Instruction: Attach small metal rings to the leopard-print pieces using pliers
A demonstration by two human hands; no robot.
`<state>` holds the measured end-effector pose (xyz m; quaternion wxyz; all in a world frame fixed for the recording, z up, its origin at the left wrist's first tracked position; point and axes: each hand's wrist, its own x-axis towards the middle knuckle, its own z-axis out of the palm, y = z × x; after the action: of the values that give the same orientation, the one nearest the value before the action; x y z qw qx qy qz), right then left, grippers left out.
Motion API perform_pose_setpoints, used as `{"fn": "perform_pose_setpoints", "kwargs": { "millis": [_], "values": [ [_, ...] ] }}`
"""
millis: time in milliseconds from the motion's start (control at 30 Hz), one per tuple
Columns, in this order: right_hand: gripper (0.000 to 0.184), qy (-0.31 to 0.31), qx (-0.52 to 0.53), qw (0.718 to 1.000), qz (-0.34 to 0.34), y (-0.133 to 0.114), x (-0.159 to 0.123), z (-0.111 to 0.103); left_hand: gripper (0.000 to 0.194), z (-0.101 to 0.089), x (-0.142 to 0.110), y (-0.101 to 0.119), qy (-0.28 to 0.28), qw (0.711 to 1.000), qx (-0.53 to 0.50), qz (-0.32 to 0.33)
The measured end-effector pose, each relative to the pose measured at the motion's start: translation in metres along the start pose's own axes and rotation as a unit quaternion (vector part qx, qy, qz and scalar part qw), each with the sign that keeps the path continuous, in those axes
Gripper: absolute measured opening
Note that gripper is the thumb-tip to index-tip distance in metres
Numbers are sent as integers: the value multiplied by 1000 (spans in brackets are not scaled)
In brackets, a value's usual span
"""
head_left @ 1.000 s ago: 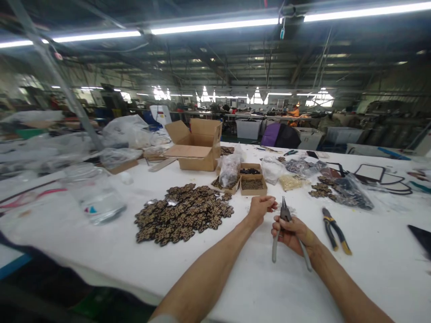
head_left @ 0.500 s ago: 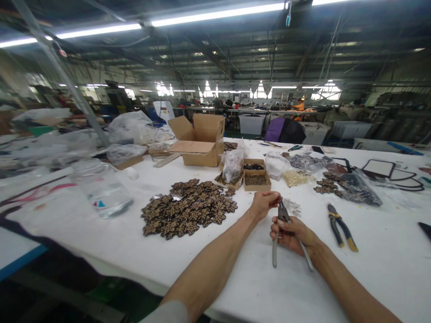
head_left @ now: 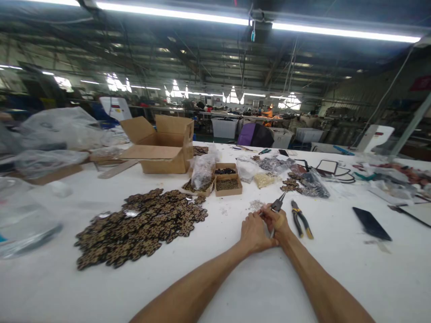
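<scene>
Grey-handled pliers [head_left: 278, 203] are held up over the white table, jaws pointing away to the upper right. My right hand [head_left: 276, 222] is closed round them just behind the jaws. Against it, my left hand [head_left: 255, 232] is closed with its fingers curled over the handles, which it largely hides. Any small piece inside the left fingers is hidden. Just beyond the hands lies a scatter of tiny clear or silvery bits [head_left: 256, 204]. A second pair of pliers [head_left: 301, 219], with black and yellow handles, rests to the right of my right hand.
Left of my hands spreads a heap of brown-black flower-shaped pieces [head_left: 144, 224]. Small boxes of studs [head_left: 229, 185] and an open carton [head_left: 164, 154] stand behind. Plastic bags [head_left: 247, 168] lie further back. A black phone [head_left: 372, 223] lies at right, a clear jar [head_left: 27, 224] at left.
The view has swung right. My left hand has moved from beside the plier jaws down to the handles; the right hand has shifted up near the jaws, which now point upper right.
</scene>
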<state>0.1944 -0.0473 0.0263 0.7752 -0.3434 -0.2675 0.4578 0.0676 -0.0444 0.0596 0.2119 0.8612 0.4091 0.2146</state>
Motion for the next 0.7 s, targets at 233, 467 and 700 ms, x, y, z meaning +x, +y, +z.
{"fn": "perform_pose_setpoints", "kwargs": {
  "millis": [233,467,700],
  "values": [
    [34,-13,19,999,34,9,-5,7,86,13,-6,1,57,998,13,-32],
    [34,-2,31,997,72,14,-2,0,81,17,-8,-3,44,999,5,-27],
    [36,10,22,997,71,13,-2,0,79,16,-8,0,31,998,-10,-53]
  ]
}}
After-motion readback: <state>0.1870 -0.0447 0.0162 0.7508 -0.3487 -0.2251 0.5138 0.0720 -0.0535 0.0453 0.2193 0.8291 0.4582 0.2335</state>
